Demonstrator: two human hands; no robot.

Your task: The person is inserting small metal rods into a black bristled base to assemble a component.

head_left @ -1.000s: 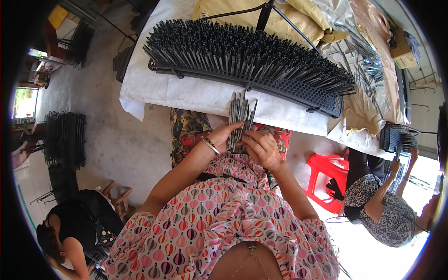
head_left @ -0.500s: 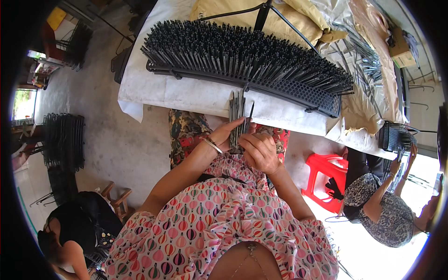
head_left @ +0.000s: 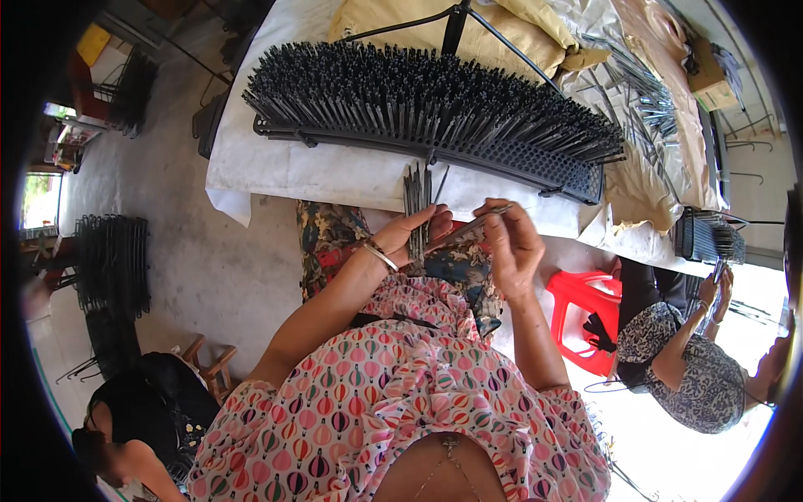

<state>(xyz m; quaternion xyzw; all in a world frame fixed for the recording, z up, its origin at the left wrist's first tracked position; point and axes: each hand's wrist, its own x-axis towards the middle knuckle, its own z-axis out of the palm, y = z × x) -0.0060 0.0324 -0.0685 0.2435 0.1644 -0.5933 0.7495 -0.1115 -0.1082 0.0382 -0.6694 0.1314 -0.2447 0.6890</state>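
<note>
Your left hand (head_left: 408,236) has the bundle of thin dark sticks (head_left: 417,201) wrapped, thumb laid across it, tips pointing up toward the table. Your right hand (head_left: 514,251) is pinching a slim stick (head_left: 470,227) near its outer end, fingertips close together; could be more than one in there, can't tell. Its other end slants back down to your left hand, and I can't make out if it's touching.

What I'd watch: that pinch is way out at one end, so the long part could swing and snag the bundle. Also there's a stray stick (head_left: 442,185) leaning off to the right of the rest. If your left thumb eases up, that one's probably first to slide out, down onto your patterned trousers (head_left: 326,226).

Edges: the black holed rack (head_left: 570,176) sits along the near side of the table, on the white sheet (head_left: 351,177), and your bundle's tips are just short of its front rail in this view. Push forward carelessly and you'd likely bump it. Bare holes show toward the rack's right end. You've got more room to the right, between your hand and the red stool (head_left: 559,293), than ahead.
</note>
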